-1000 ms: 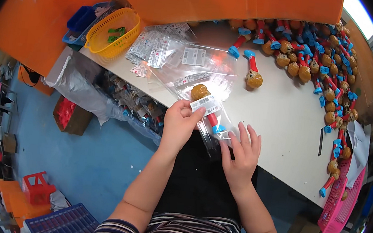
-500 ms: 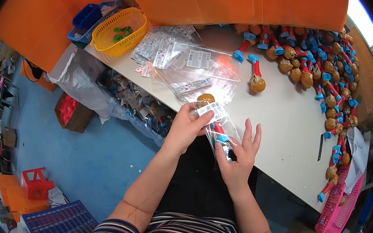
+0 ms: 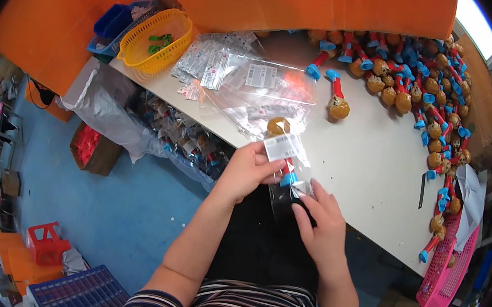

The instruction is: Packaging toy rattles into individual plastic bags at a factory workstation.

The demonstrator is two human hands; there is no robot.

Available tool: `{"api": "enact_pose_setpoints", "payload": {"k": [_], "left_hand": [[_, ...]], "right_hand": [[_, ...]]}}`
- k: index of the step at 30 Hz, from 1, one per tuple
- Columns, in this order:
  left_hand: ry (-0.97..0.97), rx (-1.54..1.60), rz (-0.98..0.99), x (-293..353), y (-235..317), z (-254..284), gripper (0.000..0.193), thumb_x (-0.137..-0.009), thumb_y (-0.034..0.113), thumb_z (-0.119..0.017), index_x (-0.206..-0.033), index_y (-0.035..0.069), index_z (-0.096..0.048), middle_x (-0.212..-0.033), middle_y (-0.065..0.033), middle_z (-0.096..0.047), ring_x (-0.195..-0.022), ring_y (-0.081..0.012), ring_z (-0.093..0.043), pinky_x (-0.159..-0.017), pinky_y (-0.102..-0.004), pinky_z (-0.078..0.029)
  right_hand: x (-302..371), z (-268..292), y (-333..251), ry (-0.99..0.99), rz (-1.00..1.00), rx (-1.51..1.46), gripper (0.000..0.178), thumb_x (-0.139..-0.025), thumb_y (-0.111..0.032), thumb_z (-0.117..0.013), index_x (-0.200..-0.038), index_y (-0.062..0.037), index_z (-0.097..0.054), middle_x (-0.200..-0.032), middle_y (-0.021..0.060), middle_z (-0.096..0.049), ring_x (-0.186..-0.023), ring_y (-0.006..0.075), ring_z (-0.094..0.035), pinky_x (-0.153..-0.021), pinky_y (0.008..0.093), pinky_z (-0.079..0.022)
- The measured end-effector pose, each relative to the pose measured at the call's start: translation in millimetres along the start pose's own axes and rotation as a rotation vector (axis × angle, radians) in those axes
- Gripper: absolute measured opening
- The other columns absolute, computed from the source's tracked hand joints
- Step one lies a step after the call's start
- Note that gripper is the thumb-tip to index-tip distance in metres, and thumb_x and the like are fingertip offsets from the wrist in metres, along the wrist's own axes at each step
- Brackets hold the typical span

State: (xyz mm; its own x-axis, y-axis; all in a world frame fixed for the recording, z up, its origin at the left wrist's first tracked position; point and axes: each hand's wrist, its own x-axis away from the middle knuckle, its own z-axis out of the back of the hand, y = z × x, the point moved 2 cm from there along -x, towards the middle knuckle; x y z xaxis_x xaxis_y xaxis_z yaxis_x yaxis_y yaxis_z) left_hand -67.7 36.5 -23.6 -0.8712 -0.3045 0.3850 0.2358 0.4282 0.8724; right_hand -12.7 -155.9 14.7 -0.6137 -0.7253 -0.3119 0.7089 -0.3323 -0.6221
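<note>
My left hand (image 3: 245, 174) grips the side of a clear plastic bag (image 3: 301, 162), thumb across its front. Inside is a toy figure (image 3: 278, 126) with a round brown head at the far end, a red body and a blue base toward me. A white printed label (image 3: 283, 148) lies across the figure's middle. At the near end of the bag, my right hand (image 3: 325, 225) pinches the plastic between thumb and fingers. Beyond the bag, flat clear bags (image 3: 263, 104) lie on the white table (image 3: 368, 184), with small printed packets (image 3: 199, 58) beside them.
Many similar figures (image 3: 405, 89) are heaped at the table's far right; one figure (image 3: 338, 100) lies apart. A yellow basket (image 3: 156, 42) stands far left, a pink basket (image 3: 446, 276) at the right edge. Below the table's left edge, a large plastic sack (image 3: 190, 141) holds bagged figures.
The bag has turned more upright, and the label now faces up more plainly. My left thumb has slid off the label; my right fingers have bent in toward the bag's near end.
</note>
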Motion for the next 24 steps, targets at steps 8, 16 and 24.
{"api": "enact_pose_setpoints", "payload": {"k": [8, 16, 24], "left_hand": [[0.438, -0.126, -0.315, 31.7, 0.2, -5.3, 0.061, -0.091, 0.007, -0.065, -0.140, -0.005, -0.031, -0.111, -0.0201, -0.062, -0.096, -0.0193, -0.066, -0.082, -0.0286, -0.055], [0.323, -1.122, -1.069, 67.3, -40.9, 8.2, 0.043, -0.072, -0.004, -0.071, -0.112, 0.011, -0.066, -0.121, -0.0143, -0.054, -0.113, -0.0328, -0.056, -0.096, -0.0459, -0.047], [0.194, -1.197, -1.276, 55.0, -51.3, 16.2, 0.034, -0.069, 0.005, -0.078, -0.101, 0.015, -0.073, -0.117, -0.0116, -0.057, -0.107, -0.0307, -0.058, -0.088, -0.0434, -0.050]], "right_hand": [[-7.1, 24.0, 42.7, 0.043, 0.237, 0.126, 0.027, -0.076, 0.001, -0.074, -0.101, -0.0047, -0.068, -0.093, 0.0121, -0.070, -0.081, 0.0289, -0.068, -0.070, 0.0348, -0.056], [-31.9, 14.1, 46.6, -0.033, 0.680, 0.165, 0.030, -0.072, -0.002, -0.070, -0.102, -0.0050, -0.067, -0.113, 0.0109, -0.066, -0.089, 0.0281, -0.067, -0.072, 0.0347, -0.056], [-36.7, 8.9, 49.8, -0.111, 0.699, 0.074, 0.021, -0.072, -0.006, -0.073, -0.092, -0.0057, -0.067, -0.113, 0.0112, -0.066, -0.089, 0.0278, -0.067, -0.070, 0.0346, -0.056]]}}
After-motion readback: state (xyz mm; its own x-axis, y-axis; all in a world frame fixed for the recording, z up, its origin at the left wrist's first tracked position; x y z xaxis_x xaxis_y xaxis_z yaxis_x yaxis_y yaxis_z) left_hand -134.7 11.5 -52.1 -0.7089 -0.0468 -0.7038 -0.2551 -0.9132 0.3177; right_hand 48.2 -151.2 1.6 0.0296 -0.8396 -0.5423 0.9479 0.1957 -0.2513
